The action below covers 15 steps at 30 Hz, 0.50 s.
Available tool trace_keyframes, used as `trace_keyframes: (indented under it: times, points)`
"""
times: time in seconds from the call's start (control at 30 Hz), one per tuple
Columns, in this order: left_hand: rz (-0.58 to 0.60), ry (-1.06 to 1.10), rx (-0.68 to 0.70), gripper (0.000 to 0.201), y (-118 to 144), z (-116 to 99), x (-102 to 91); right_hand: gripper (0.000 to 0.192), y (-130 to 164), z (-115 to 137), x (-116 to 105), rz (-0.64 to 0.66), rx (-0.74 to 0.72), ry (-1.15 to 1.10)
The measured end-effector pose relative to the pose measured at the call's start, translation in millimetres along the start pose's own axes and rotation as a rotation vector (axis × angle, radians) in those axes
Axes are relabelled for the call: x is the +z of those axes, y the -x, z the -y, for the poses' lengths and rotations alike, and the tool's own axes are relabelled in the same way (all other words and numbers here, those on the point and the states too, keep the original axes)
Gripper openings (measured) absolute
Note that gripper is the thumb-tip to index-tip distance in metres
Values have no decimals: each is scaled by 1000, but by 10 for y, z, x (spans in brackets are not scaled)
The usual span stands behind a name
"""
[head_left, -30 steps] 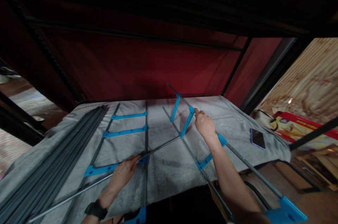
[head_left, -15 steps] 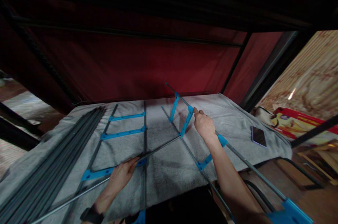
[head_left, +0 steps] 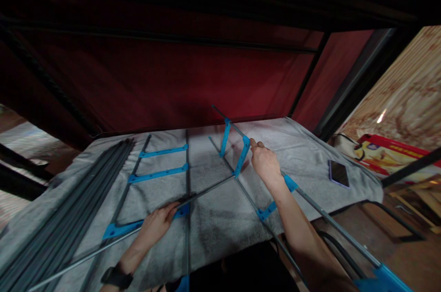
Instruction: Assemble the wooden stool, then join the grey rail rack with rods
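Observation:
My left hand [head_left: 160,224] is closed around a long grey metal tube [head_left: 213,187]. The tube's far end meets the right frame at the foot of a blue plastic bracket [head_left: 242,157]. Beneath this hand lies a flat ladder-like frame with blue crosspieces [head_left: 159,174]. My right hand [head_left: 265,161] grips the upper grey rail [head_left: 237,129] of the right frame, just beside that bracket's top. This frame stands tilted on its lower rail [head_left: 246,194], and more blue brackets [head_left: 267,211] join the two rails.
A bundle of grey tubes [head_left: 76,200] lies along the left of the grey cloth [head_left: 220,227]. A phone [head_left: 339,173] rests at the right. Dark metal bars and a red panel [head_left: 172,81] stand behind; a red-yellow box [head_left: 396,156] sits beyond the right edge.
Both hands keep their grips, with the tube's end still at the bracket. The view has shifted slightly, and my left hand sits a little further left and lower.

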<state>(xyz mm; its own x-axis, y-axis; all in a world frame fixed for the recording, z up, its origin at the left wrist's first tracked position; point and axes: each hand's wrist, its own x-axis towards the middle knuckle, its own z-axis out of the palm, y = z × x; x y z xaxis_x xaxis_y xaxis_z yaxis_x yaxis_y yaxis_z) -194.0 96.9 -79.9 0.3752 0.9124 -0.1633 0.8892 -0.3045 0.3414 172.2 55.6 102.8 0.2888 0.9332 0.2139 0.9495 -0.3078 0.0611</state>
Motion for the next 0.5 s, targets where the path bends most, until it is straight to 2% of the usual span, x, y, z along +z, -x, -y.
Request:
trace_keyframes:
  times: [0.1, 0.2, 0.37, 0.5]
  points:
    - [29, 49, 41, 44, -86, -64, 21, 44, -1, 10, -5, 4, -12, -19]
    - [42, 110, 101, 44, -261, -244, 114, 44, -11, 1, 2, 12, -11, -28]
    - [44, 245, 308, 48, -749, -777, 362, 47, -21, -13, 27, 2, -10, -12]
    - [70, 322, 403, 54, -1136, -1292, 547, 50, -9, -13, 18, -14, -6, -8]
